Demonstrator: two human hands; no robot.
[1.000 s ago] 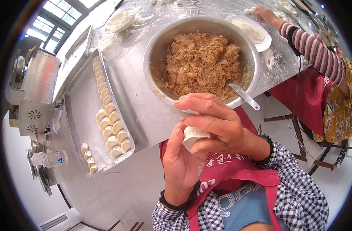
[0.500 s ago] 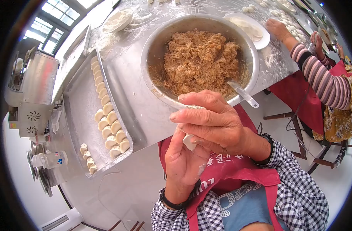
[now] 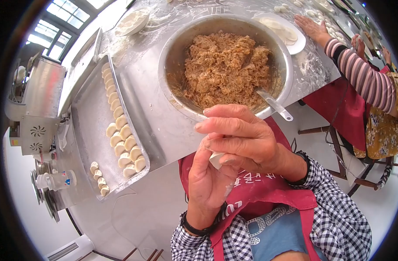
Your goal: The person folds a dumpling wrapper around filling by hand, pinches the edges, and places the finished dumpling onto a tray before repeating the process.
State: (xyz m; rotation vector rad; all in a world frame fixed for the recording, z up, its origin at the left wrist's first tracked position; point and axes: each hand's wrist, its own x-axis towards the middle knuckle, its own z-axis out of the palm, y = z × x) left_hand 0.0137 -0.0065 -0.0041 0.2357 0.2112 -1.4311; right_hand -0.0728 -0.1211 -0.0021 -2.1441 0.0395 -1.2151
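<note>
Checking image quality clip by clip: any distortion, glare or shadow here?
Head view: fisheye distortion curves the outer scene inside black corners; the window is nearly blown out; a soft shadow lies on the table beside the tray; the left hand and right hand look fairly sharp but mostly hide the dough piece.

Dumpling kitchen: steel worktable (image 3: 172,135) carrying flour (image 3: 312,69); mixing bowl (image 3: 175,56) sitting at twelve o'clock; dumpling tray (image 3: 92,113) lying at nine.

The metal bowl (image 3: 173,54) looks glossy, the filling (image 3: 227,69) rough, the mostly hidden dough (image 3: 215,160) perhaps matt.
</note>
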